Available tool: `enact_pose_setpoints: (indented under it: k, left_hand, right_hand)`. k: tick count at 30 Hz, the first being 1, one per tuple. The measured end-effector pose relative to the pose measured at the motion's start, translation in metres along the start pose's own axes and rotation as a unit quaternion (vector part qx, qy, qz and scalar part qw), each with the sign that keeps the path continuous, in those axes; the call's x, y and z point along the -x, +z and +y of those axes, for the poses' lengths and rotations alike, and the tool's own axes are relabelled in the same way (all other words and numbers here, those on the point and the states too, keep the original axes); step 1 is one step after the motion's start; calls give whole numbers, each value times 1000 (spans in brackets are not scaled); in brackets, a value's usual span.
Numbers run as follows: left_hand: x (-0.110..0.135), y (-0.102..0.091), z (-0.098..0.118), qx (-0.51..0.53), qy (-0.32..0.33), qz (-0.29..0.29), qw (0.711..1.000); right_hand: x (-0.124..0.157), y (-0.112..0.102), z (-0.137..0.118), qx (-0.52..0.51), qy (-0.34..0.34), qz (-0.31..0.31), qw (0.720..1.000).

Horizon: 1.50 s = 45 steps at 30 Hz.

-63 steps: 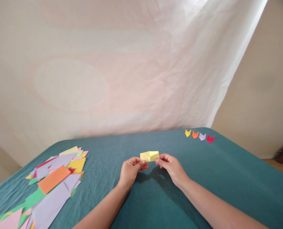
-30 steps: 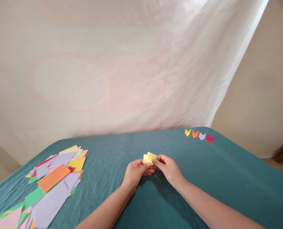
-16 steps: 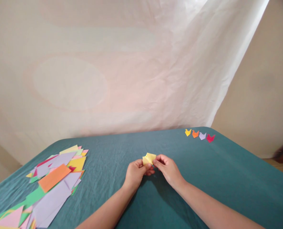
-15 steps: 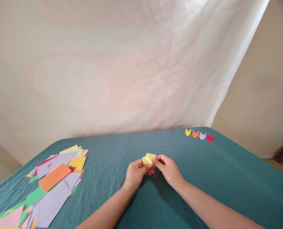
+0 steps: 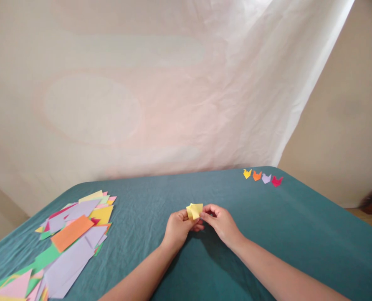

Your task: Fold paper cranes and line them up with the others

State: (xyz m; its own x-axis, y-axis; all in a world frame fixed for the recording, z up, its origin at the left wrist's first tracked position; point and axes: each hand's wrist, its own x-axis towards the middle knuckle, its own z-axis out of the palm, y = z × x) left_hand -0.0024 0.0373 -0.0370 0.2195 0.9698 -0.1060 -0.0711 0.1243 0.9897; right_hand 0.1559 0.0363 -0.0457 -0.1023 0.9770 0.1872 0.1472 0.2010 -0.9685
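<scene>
A small folded piece of pale yellow paper (image 5: 195, 210) is held up between my two hands, over the middle of the table. My left hand (image 5: 178, 228) pinches its left and lower side, with the thumb in front and some fingers curled beneath. At the right edge, the thumb and forefinger of my right hand (image 5: 221, 225) grip the same paper. Several small folded paper figures lie in a row at the far right: a yellow one (image 5: 247, 174), an orange one (image 5: 257, 176), a lilac one (image 5: 266, 178) and a crimson one (image 5: 277, 181).
A loose pile of coloured paper sheets (image 5: 68, 267) spreads along the left side of the table, with an orange sheet (image 5: 72, 233) on top. The table wears a dark green cloth (image 5: 145, 205). Behind its far edge hangs a pale sheet (image 5: 173, 104).
The yellow paper's folds have shifted: a flap now lies across its front, and its outline looks narrower. Both hands stay nearly in place, still gripping it.
</scene>
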Motion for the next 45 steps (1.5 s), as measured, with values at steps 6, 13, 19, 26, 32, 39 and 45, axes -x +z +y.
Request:
enact_pose_setpoints:
  k: [6,13,19,26,32,39,45]
  left_hand:
    - [0,-1,-1,47,-13,-2,999]
    - [1,-3,0,5,-11,-21,1000]
    - [1,-5,1,13,0,3,1000]
    - [1,-2,4,13,11,-16,1000]
    - [2,-1,5,22,30,-20,999]
    - [3,0,5,-10,51,-14,999]
    - [6,1,4,-32,61,-15,998]
  right_hand:
    - [1,0,-1,33,-20,-12,999]
    - [5,1,-7,41,-32,2,999]
    - [4,0,-5,66,-52,21,996]
    - [6,3,-9,11,-51,33,998]
    - [7,1,-13,46,-69,25,996]
    - [9,2,-17,42,-62,21,997]
    - [10,1,-18,64,-68,31,995]
